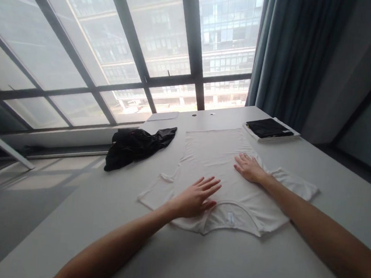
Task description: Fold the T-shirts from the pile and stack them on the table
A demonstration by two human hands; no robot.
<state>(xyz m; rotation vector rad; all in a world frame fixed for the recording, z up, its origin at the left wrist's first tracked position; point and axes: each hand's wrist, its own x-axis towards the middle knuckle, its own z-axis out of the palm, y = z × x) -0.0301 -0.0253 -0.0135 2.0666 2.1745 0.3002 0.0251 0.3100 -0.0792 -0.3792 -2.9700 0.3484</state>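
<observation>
A white T-shirt (213, 155) lies spread on the white table (125, 220), its neckline toward me and its hem toward the window. Near the collar, my left hand (196, 197) rests on the fabric with its fingers stretched out and apart. My right hand (248, 167) lies flat on the shirt's body farther up, fingers spread. Neither hand grips anything. A small label shows inside the neck opening, and both sleeves stick out to the sides, with some wrinkles in the cloth.
A crumpled black garment (139, 145) lies at the table's left edge. At the far right, a folded black garment (268, 127) sits on folded white cloth (295, 135). Large windows (156, 31) stand behind the table, with a blue-grey curtain (285, 57) on the right.
</observation>
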